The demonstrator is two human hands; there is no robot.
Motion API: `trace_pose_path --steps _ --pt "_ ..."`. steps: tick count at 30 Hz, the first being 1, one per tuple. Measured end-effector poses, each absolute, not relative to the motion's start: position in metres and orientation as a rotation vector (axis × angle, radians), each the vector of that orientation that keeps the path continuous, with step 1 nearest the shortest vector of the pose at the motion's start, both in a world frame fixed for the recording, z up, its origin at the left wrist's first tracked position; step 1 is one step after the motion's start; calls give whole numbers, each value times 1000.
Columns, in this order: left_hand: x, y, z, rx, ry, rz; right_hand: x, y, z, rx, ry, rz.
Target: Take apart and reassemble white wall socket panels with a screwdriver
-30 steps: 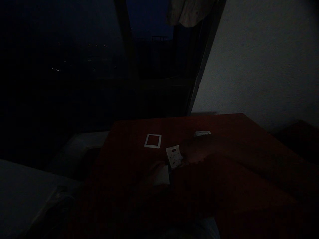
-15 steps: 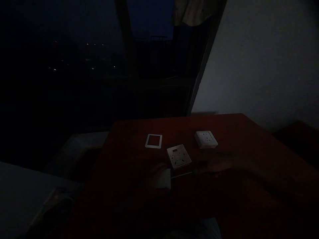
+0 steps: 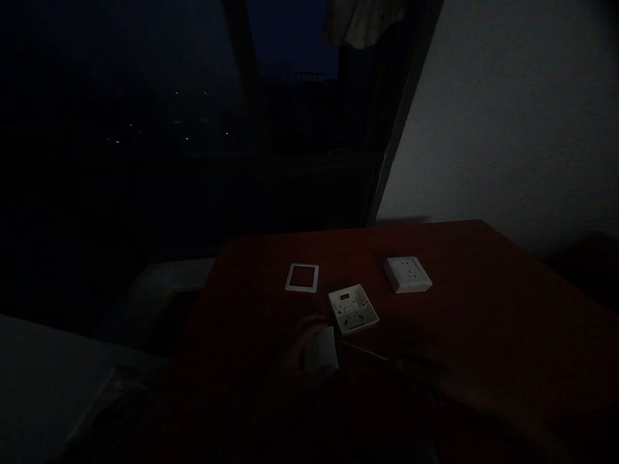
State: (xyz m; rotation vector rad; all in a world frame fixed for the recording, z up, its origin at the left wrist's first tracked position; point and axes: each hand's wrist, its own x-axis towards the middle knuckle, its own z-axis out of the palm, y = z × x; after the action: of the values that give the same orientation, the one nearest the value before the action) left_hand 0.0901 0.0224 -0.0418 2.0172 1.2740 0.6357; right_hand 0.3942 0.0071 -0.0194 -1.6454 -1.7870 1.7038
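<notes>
The scene is very dark. My left hand is closed around a small white block-like piece, probably a socket or switch insert; its far side is hidden. From the right, my dim right hand grips a screwdriver whose thin metal shaft points left at that piece. The tip lies close to the piece's right edge; whether they touch I cannot tell. Just beyond both hands lies an open white wall-mount back box with slots and holes in its floor.
A white square frame lies flat on the reddish table, left of the back box. Toward the right stands a white box with a socket face. Behind the table are a dark window and a pale wall.
My right hand has dropped nearer to me, so the screwdriver shaft now slants down to the right instead of up. The piece in my left hand has tilted slightly. The view has shifted a little.
</notes>
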Motion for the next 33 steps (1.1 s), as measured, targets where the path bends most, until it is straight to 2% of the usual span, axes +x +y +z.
trace_pose_path --steps 7,10,16,20,23,28,33 --pt "80 69 -22 2285 1658 709 386 -17 -29 -1742 -1699 1564" --pt "80 100 -19 2318 1851 655 382 -19 -24 -1727 -1699 1548" --pt "93 132 -28 2378 1950 450 378 -20 -23 -1739 -1726 1521" --pt "92 124 -29 2412 1870 532 382 -24 -24 -1761 -1865 1349" --pt "83 104 -27 2347 1717 604 381 -24 -12 -1775 -1908 1335" --pt "69 55 -35 2191 1428 539 373 -19 18 -1739 -2085 1266" --pt "66 21 -56 2110 1434 387 365 -10 23 -1633 -2357 1060"
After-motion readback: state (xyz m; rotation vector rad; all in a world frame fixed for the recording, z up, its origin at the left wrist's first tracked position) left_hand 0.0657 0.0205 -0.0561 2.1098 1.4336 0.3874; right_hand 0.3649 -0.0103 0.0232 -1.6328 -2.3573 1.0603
